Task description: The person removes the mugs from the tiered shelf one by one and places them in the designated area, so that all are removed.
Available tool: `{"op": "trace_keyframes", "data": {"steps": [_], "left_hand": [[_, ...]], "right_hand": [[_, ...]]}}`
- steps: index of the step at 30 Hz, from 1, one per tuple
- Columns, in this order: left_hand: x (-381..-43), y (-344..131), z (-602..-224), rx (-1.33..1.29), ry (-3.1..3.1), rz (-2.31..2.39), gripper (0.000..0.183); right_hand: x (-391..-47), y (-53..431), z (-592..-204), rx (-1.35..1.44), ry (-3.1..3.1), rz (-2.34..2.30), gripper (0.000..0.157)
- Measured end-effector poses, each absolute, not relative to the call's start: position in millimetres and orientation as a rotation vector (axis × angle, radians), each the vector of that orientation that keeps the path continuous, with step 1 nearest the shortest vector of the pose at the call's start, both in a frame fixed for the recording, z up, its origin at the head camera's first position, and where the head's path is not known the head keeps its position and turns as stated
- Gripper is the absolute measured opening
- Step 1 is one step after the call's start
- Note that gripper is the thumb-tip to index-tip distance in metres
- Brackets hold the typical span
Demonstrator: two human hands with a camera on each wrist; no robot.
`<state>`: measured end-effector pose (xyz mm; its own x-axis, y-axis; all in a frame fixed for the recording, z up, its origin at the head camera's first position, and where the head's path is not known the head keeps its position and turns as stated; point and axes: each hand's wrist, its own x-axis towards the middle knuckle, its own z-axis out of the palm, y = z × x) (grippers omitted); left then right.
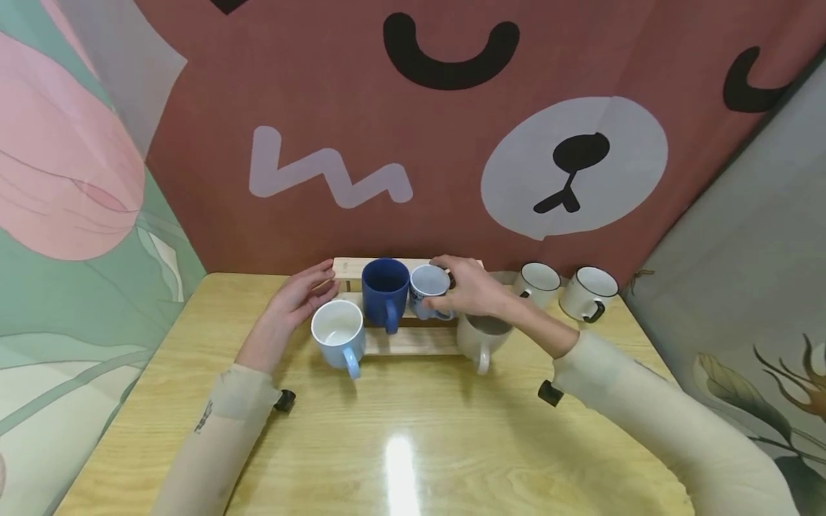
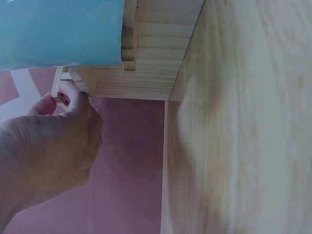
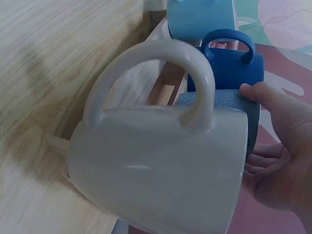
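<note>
A stepped wooden rack (image 1: 413,342) stands against the back wall with mugs on its levels. My left hand (image 1: 303,292) is at its left end, thumb and fingers pinching a wooden piece of the upper part (image 2: 57,82). On the upper level, my right hand (image 1: 476,288) grips a small patterned blue mug (image 1: 422,295) by its rim, thumb on the near side. A dark blue mug (image 1: 381,304) sits right beside it to the left. Below, a light blue mug (image 1: 332,351) is at the left and a cream mug (image 3: 161,165) at the right, under my right wrist.
Two white mugs with dark rims, one (image 1: 540,276) partly behind my right forearm and another (image 1: 584,301) farther right, stand at the table's back right. The wooden table (image 1: 335,444) meets a fabric backdrop (image 1: 290,236) behind the rack.
</note>
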<state>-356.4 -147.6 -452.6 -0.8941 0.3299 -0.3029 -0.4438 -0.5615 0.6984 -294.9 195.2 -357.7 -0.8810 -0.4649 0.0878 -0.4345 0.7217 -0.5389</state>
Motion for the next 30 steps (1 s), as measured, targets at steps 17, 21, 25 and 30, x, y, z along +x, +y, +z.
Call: {"op": "trace_keyframes", "data": {"steps": [17, 21, 25, 30], "left_hand": [[-367.1, -153.0, -459.0, -0.210, 1.085, 2.469, 0.025], [-369.9, -151.8, -459.7, -0.180, 1.087, 2.474, 0.030], [-372.3, -152.3, -460.0, -0.180, 1.083, 2.474, 0.027], [-374.9, -156.7, -461.5, -0.168, 1.068, 2.478, 0.025]], "right_hand": [[-305.5, 198.4, -348.1, -0.735, 2.937, -0.999, 0.063], [-304.4, 207.2, -334.2, -0.711, 2.967, -1.031, 0.062], [-302.1, 216.4, -321.1, -0.686, 3.018, -1.010, 0.067], [-296.7, 231.1, -307.4, -0.639, 3.040, -1.047, 0.068]]}}
